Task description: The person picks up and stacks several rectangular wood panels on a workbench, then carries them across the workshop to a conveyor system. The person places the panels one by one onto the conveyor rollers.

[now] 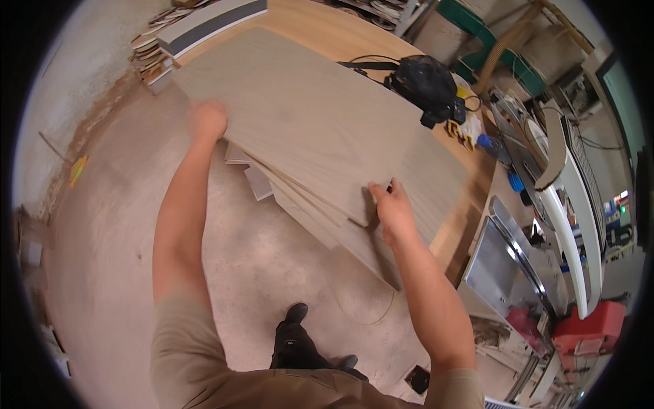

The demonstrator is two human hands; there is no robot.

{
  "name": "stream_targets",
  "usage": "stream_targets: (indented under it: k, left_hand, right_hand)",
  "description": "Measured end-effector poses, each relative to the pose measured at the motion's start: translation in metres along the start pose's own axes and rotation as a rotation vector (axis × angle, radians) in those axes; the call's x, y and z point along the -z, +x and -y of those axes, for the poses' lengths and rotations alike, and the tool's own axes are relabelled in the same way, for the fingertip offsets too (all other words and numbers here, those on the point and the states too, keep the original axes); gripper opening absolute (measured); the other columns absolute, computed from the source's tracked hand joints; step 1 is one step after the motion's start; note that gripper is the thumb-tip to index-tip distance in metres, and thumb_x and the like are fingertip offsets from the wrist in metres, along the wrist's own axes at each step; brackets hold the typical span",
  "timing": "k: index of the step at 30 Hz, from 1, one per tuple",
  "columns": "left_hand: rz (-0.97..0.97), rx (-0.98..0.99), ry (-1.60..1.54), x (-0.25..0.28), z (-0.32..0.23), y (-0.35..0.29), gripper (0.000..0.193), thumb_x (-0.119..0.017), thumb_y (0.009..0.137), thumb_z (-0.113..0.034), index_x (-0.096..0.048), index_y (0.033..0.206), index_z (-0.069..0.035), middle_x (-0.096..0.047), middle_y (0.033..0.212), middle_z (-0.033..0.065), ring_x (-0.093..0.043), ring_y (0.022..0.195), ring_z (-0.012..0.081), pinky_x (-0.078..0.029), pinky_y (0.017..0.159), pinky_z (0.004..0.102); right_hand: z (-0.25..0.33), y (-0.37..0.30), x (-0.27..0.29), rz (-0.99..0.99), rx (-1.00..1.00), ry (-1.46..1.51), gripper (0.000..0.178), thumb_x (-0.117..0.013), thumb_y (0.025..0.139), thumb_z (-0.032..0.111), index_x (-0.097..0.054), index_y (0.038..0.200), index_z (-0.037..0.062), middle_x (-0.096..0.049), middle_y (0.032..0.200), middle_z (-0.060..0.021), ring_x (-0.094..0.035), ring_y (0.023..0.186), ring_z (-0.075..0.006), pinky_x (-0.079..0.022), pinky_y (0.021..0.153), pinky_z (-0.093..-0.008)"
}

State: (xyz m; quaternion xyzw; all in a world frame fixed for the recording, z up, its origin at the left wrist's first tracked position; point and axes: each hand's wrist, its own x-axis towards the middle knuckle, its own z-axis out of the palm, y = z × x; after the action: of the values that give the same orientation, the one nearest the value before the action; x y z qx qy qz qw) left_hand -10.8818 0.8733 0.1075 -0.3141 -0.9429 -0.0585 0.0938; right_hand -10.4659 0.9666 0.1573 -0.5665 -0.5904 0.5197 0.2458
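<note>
A stack of thin grey-beige wood-grain panels lies fanned out on the workbench, its near edges overhanging the floor. My left hand (208, 121), slightly blurred, is closed on the near left edge of the top panel (286, 102). Further right, my right hand (394, 208) holds the near right corner of that same panel between thumb and fingers. A small dark spot shows between those fingertips; I cannot tell what it is. Under the top panel, several lower panels (429, 184) stick out at different angles, to the right and toward me.
A black bag (424, 85) with a strap lies behind the panels, beside yellow-handled scissors (463, 136) and a blue-capped bottle (492, 144). A long grey-and-white block (214, 27) stands at the far left. Curved white parts (565, 225) and a red case (591, 330) are at right.
</note>
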Motion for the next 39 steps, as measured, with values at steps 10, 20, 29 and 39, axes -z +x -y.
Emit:
stream_targets:
  k: [10,20,29,39]
  left_hand:
    - [0.519,0.176,-0.692,0.06,0.049,-0.093,0.059,-0.052,0.094,-0.055,-0.059,0.092,0.003,-0.051,0.062,0.0059,-0.048,0.039,0.0186,-0.038,0.033,0.0328]
    - [0.493,0.189,-0.896,0.126,0.049,-0.252,0.07,-0.059,0.093,-0.049,-0.05,0.135,0.006,-0.052,0.138,0.0184,-0.041,0.134,0.0252,-0.028,0.113,0.0373]
    - [0.624,0.041,-1.143,0.198,-0.114,-0.452,0.051,-0.06,0.095,-0.036,-0.054,0.124,0.006,-0.057,0.124,0.0109,-0.05,0.12,0.0184,-0.035,0.106,0.0323]
    - [0.999,-0.293,-1.208,0.167,-0.325,-0.546,0.051,-0.05,0.1,-0.041,-0.059,0.12,0.005,-0.062,0.119,0.0087,-0.051,0.116,0.015,-0.035,0.103,0.0304]
  right_hand:
    - [0.006,0.027,0.069,0.001,-0.002,-0.424,0.079,-0.047,0.094,0.059,-0.058,0.115,-0.017,-0.06,0.115,-0.0355,-0.057,0.115,-0.0437,-0.044,0.098,-0.0419]
    - [-0.057,-0.099,0.191,0.012,0.114,-0.395,0.066,-0.052,0.095,0.052,-0.061,0.1,-0.0138,-0.065,0.095,-0.0322,-0.062,0.096,-0.0441,-0.048,0.086,-0.045]
    - [-0.21,-0.3,0.405,-0.254,0.121,-0.056,0.051,-0.055,0.097,0.044,-0.062,0.106,-0.0058,-0.068,0.098,-0.0241,-0.065,0.095,-0.0354,-0.049,0.085,-0.0406]
    - [-0.299,-0.326,0.6,-0.393,-0.047,-0.164,0.053,-0.051,0.098,0.045,-0.065,0.108,-0.0047,-0.069,0.099,-0.0224,-0.065,0.095,-0.0333,-0.048,0.086,-0.0398]
